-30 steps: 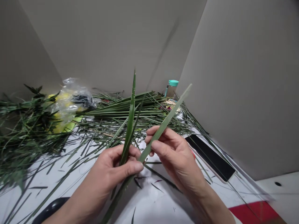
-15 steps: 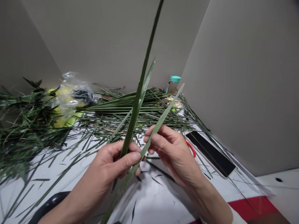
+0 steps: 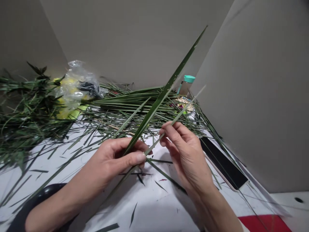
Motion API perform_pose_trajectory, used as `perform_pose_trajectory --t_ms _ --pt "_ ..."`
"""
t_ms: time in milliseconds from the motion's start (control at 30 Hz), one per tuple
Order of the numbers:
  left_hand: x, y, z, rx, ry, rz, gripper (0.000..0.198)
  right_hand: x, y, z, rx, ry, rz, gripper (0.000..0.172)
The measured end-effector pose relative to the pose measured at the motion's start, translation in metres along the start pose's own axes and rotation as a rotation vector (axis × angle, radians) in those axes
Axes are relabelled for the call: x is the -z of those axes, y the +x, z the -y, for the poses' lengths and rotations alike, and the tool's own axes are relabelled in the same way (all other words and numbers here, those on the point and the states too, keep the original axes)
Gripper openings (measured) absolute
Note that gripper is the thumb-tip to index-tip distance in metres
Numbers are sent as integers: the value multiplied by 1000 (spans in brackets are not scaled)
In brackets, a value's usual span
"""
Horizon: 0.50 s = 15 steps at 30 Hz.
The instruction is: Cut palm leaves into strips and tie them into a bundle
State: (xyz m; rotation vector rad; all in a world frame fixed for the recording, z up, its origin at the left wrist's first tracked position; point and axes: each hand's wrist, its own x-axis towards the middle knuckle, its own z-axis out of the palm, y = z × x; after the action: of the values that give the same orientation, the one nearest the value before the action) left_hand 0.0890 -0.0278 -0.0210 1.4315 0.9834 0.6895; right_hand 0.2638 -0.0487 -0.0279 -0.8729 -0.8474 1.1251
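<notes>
Gripping and pinching by hand
A long dark green leaf (image 3: 154, 109) is gripped in the curled left hand (image 3: 116, 158); a thin pale green strip (image 3: 190, 104) is pinched by the right hand (image 3: 185, 151).

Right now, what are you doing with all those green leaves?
A person is handling leaves with two bare hands. The left hand pinches a long, dark green palm leaf, and the right hand holds a thin, pale green leaf strip in its fingertips. Heaps of cut green palm leaves lie on a white surface, with a flat black phone to the right and a crinkly clear plastic bag farther back on the left.
</notes>
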Motion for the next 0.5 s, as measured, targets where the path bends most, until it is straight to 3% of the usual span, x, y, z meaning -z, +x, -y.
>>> perform_pose_trajectory --t_ms 167,400,500 --pt "1 1 3 80 -117 -10 19 -1 0 1 -9 31 33 8" --pt "1 3 9 31 -69 45 13 1 -2 2 57 -48 31 5" --pt "0 3 9 -14 22 0 16 -1 -3 1 77 -84 45 2"
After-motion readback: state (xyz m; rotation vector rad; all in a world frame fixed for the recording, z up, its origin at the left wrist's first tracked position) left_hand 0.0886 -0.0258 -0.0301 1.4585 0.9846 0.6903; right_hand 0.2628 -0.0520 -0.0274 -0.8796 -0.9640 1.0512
